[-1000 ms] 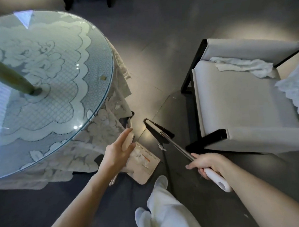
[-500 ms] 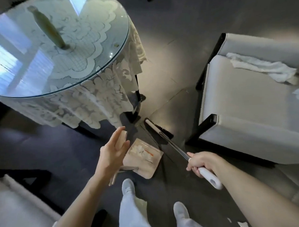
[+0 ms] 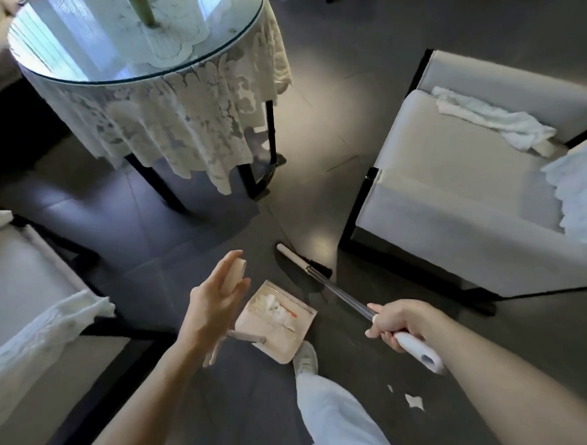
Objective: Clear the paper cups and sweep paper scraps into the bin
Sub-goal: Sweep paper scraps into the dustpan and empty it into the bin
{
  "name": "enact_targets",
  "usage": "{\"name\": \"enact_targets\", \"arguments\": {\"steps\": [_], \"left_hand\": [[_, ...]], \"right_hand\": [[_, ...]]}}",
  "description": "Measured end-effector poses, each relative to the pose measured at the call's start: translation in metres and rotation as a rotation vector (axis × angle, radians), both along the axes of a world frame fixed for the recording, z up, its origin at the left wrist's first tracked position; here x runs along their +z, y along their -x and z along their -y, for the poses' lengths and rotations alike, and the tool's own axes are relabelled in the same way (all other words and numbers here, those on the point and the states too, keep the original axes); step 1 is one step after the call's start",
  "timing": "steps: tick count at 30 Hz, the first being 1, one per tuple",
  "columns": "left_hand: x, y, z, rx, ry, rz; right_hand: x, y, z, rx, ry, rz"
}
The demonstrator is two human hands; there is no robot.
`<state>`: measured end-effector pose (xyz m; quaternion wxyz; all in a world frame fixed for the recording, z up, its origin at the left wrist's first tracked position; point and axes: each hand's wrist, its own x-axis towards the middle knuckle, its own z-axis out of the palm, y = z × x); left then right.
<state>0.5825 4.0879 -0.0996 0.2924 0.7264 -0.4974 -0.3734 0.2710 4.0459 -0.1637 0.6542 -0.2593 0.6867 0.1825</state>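
Note:
A beige dustpan (image 3: pixel 283 337) sits on the dark floor and holds white paper scraps (image 3: pixel 272 305) and an orange bit. My left hand (image 3: pixel 211 303) holds its upright beige handle (image 3: pixel 239 265) just left of the pan. My right hand (image 3: pixel 395 320) grips the white end of a broom handle (image 3: pixel 422 351). The metal shaft runs up-left to the black broom head (image 3: pixel 307 265), which rests on the floor beyond the pan. Two small white paper scraps (image 3: pixel 413 402) lie on the floor under my right forearm. No cups or bin are in view.
A round glass-topped table (image 3: pixel 144 77) with a lace cloth stands ahead on the left. A grey armchair (image 3: pixel 452 188) with a white cloth on it is at the right. Another seat (image 3: pixel 23 294) is at the left. My leg and shoe (image 3: pixel 306 359) stand beside the pan.
The view has drawn back from the table, which now lies farther off. Floor scraps have come into view at lower right. Both hands keep their hold on dustpan handle and broom.

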Motion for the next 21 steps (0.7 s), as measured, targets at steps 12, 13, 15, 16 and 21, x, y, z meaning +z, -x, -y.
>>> {"name": "enact_targets", "arguments": {"steps": [12,13,15,16,21], "left_hand": [[0.017,0.104,-0.191,0.063,0.02,0.059],[0.017,0.113,-0.206,0.109,0.04,0.092],[0.015,0.131,-0.237,0.226,0.09,0.134],[0.014,0.14,-0.25,0.296,0.112,0.129],[0.006,0.196,-0.307,0.451,0.131,0.154]], "right_hand": [[0.003,0.126,-0.19,0.157,-0.041,-0.026],[0.005,0.14,-0.202,0.186,-0.04,-0.026],[0.01,0.174,-0.225,0.216,-0.022,-0.034],[0.014,0.191,-0.236,0.231,-0.013,-0.032],[0.047,0.261,-0.263,0.348,0.112,0.022]]}}
